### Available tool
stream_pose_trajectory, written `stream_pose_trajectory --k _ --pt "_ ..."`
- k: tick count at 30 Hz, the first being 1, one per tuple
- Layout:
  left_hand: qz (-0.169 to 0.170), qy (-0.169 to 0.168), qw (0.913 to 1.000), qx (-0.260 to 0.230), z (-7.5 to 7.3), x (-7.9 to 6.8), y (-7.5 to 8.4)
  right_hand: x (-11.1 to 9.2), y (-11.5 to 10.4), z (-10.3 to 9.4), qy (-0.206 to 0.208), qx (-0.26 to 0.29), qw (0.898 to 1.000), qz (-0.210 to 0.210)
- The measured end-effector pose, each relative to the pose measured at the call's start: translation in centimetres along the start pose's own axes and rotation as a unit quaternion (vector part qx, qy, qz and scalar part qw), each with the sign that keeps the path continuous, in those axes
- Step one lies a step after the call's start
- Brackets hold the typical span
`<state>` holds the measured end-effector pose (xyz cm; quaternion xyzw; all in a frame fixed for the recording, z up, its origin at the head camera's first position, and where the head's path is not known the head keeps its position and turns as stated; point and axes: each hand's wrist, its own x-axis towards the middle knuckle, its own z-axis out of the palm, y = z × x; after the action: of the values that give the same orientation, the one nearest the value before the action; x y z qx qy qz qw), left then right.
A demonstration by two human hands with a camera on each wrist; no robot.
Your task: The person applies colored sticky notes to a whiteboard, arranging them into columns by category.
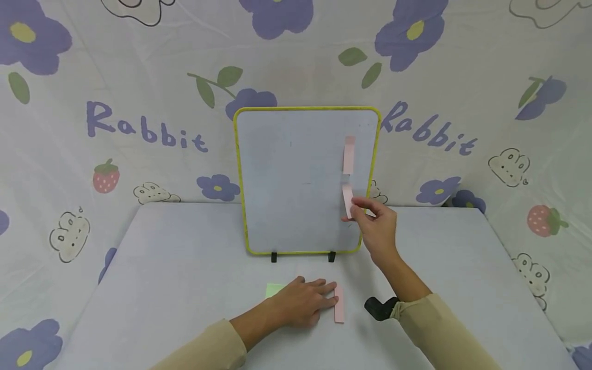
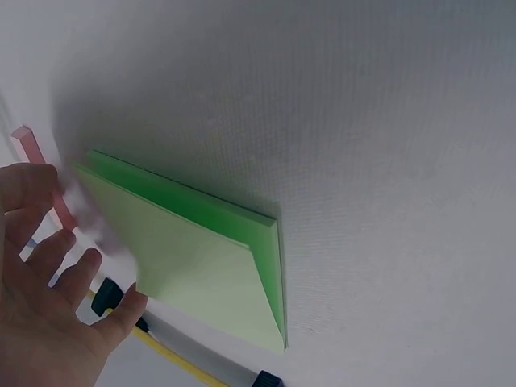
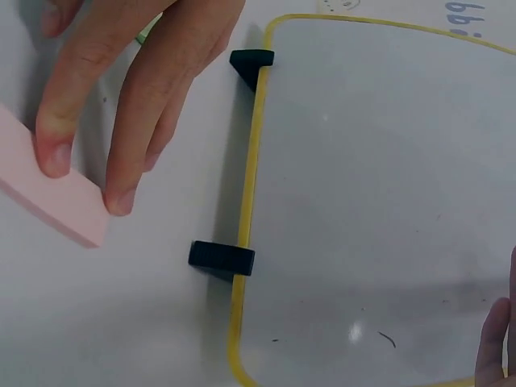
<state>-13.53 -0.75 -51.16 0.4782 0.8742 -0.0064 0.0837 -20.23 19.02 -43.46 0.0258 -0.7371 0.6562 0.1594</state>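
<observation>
Against the lower right of a whiteboard [image 1: 296, 169], my right hand [image 1: 380, 231] pinches a narrow pink sticky note [image 1: 347, 198] between thumb and finger. Above it another pink sticky note [image 1: 349, 155] is on the board. My left hand [image 1: 305, 303] lies palm down on the table, two fingertips resting on a pink sticky-note pad [image 1: 339, 311]; the right wrist view shows these fingers on the pad [image 3: 81, 205] closely. Partly under the left hand is a green sticky-note pad [image 1: 274, 290], its top sheets lifted in the left wrist view.
The whiteboard has a yellow rim [image 1: 305, 108] and stands upright on black feet [image 1: 274, 257] on the white table [image 1: 185, 246]. A cloth [image 1: 305, 67] with flowers and rabbits hangs behind. A black device [image 1: 380, 309] sits at the right wrist.
</observation>
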Motion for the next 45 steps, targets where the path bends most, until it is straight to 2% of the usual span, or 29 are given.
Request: stream_pose_trajectory --k 12,28,31,33,36,38,41,45 --pt "-0.004 -0.011 0.9999 -0.009 -0.4 0.0 0.1 0.2 0.4 0.5 0.029 -0.054 0.998 0.006" --pt "0.015 -0.001 0.9997 -0.018 -0.5 0.4 -0.1 0.3 0.8 0.4 -0.003 -0.062 0.998 0.02" --pt "0.026 0.046 0.9986 -0.011 -0.9 0.6 -0.3 -0.1 -0.6 0.6 -0.013 -0.061 0.998 0.021" --pt "0.035 0.091 0.9953 -0.002 -1.6 0.7 -0.4 -0.3 -1.4 0.7 -0.018 -0.059 0.998 0.022" --pt "0.047 0.174 0.9837 0.006 -3.3 0.9 -0.7 -0.5 -2.2 0.8 -0.021 -0.057 0.998 0.014" --pt "0.049 0.229 0.972 0.013 -4.6 1.2 -1.1 -0.4 -2.2 0.8 -0.019 -0.059 0.998 0.01" --pt "0.035 0.311 0.9498 0.012 -6.7 1.7 -1.8 -0.4 -2.2 0.8 -0.017 -0.059 0.998 0.004" --pt "-0.002 0.385 0.9227 0.013 -8.8 2.7 -2.7 -0.4 -2.3 0.8 -0.015 -0.065 0.998 -0.014"
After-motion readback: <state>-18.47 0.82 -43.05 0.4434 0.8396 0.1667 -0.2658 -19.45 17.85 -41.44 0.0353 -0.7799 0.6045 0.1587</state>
